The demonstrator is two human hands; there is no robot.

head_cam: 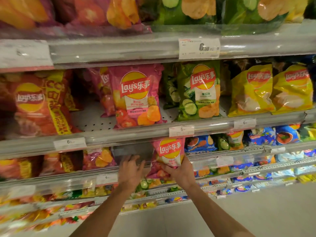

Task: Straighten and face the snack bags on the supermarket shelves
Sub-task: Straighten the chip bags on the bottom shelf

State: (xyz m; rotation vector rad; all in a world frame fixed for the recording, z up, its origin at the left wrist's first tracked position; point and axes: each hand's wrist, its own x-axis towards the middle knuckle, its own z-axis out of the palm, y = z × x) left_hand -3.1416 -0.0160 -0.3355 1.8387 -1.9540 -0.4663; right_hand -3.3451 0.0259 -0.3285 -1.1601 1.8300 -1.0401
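The right hand (177,170) has its grip closed on the lower half of a pink Lay's bag (168,152), fingers wrapped around the bottom edge, so the bag stands with its logo facing out in front of the third shelf down. The left hand (130,166) is released, fingers spread and reaching into the dark gap (131,151) just left of the bag, touching nothing I can make out. To do this step well, I would keep the hold low and light so the chips are not crushed, use the free hand to clear the slot, then slide the bag back upright until its face sits flush behind the shelf rail (205,161). It should line up with the pink bag (98,159) to the left, matching the facing of the pink bag above (136,94).
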